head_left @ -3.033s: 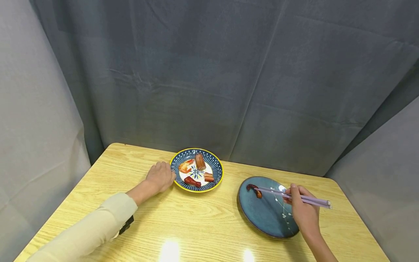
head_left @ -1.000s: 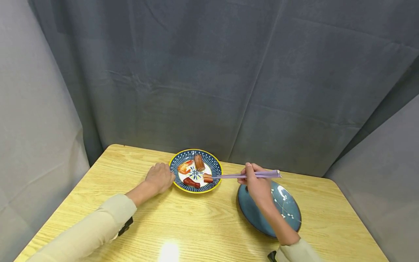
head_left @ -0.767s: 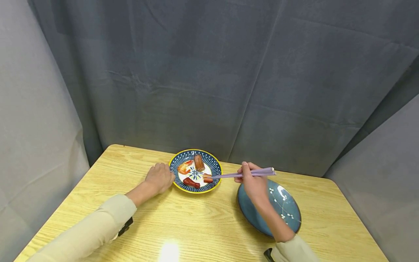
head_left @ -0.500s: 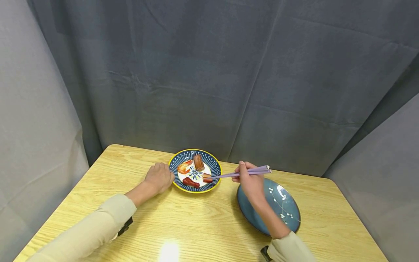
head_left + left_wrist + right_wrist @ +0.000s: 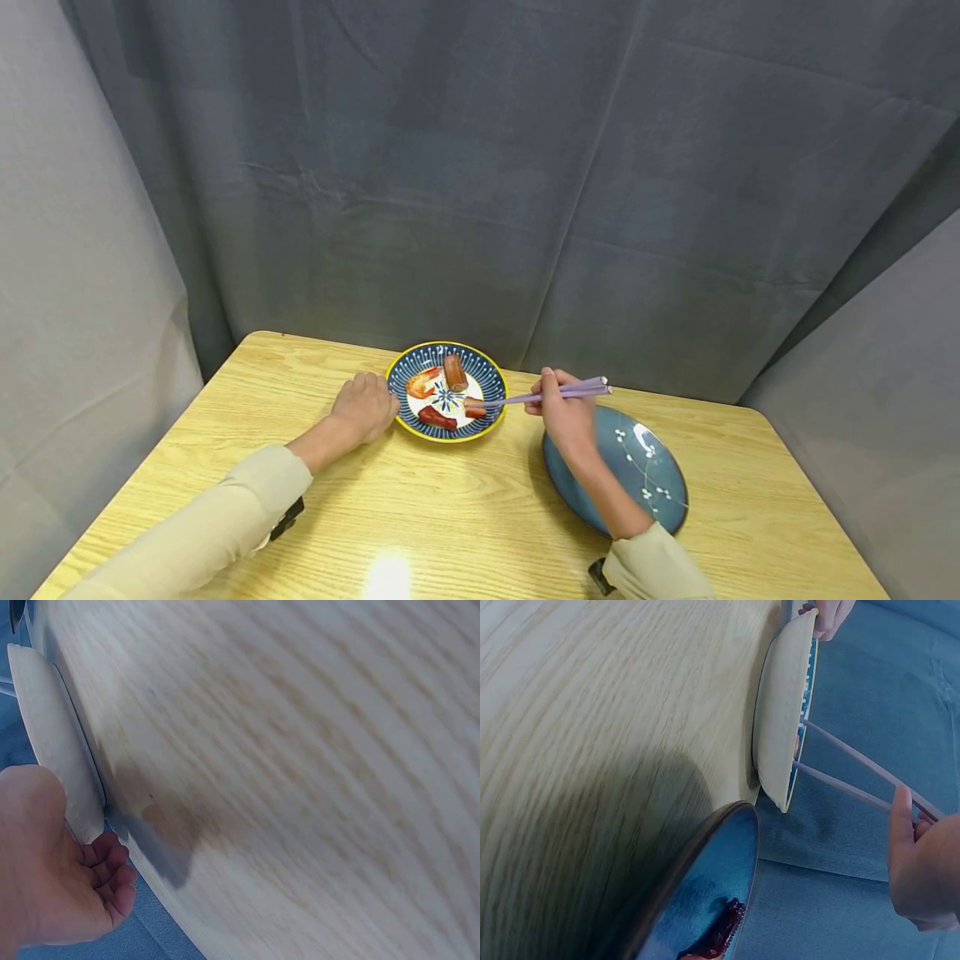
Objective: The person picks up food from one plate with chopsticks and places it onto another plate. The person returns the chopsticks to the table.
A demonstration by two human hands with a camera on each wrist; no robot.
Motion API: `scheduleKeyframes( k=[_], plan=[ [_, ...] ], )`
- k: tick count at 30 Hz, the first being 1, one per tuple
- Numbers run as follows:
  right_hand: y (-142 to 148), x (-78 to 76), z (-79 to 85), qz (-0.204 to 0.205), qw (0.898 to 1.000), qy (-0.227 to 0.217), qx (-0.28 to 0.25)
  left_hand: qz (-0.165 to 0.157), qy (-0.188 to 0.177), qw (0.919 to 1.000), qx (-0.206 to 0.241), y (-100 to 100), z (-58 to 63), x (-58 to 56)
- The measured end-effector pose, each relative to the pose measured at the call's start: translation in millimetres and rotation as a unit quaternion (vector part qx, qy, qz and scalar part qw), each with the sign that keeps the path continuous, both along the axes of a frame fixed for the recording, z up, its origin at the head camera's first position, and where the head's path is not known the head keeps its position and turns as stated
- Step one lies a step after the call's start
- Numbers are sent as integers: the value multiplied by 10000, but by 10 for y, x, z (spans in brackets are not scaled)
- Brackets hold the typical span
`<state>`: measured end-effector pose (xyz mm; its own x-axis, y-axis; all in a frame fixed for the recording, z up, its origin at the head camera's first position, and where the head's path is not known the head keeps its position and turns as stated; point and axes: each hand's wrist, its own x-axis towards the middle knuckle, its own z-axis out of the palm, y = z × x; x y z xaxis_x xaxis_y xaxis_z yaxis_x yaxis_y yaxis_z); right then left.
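Head view: our left hand (image 5: 363, 408) pinches the patterned plate (image 5: 492, 386) — fingers curled at its rim; our right hand (image 5: 567, 418) grips chopsticks (image 5: 517, 399). We see their tips at a meat piece (image 5: 476, 412) there.

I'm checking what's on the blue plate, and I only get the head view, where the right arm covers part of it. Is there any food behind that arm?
Observer: Yes. The right wrist view shows a dark red piece of food lying on the blue plate.
Operator: Thanks. From here the chopsticks seem to run almost together. Do they touch each other where they reach the patterned dish?
Observer: No. The right wrist view shows a clear gap between the chopsticks where they reach the patterned dish.
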<state>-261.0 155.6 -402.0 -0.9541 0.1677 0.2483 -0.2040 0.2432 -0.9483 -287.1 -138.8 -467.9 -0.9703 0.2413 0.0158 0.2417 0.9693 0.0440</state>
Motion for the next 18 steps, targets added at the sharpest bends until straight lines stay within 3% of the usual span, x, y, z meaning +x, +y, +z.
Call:
scheduleKeyframes(
  k=[10, 18],
  plan=[
    [-64, -29, -21, 4, 10000, 18, 41, -38, -38, 10000, -76, -3, 7, 3],
    [-105, -54, -79, 7, 9988, 246, 415, 6, -34, 10000, 18, -3, 3, 5]
  ],
)
